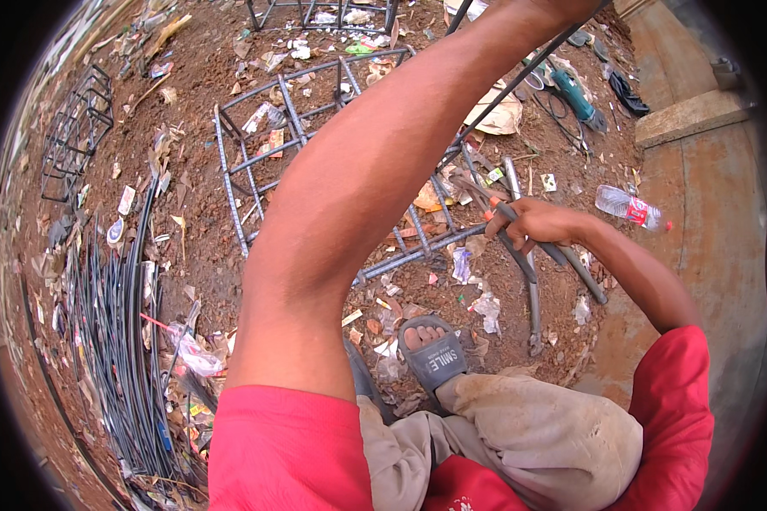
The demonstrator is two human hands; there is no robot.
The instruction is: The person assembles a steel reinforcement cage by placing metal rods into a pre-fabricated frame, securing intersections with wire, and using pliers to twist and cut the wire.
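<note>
My right hand (539, 223) is closed round the dark grey handles of a pair of pliers (501, 207), which show orange near the pivot. The jaws reach toward a steel rebar frame (418, 253) of ribbed bars on the ground; whether they touch it I cannot make out. Beside and under this hand lie grey metal pipes (533, 307). My left forearm crosses the middle of the view and hides part of the frame. The left hand runs out at the top edge, its fingers unseen, near a thin dark rod (520, 78) that slants down toward the frame.
Bundled dark rods (115, 341) lie at the left, with another rebar cage (77, 132) beyond. A green power tool (578, 98) with a cable lies at upper right, near a plastic bottle (632, 209) and a concrete ledge (690, 117). Litter covers the soil.
</note>
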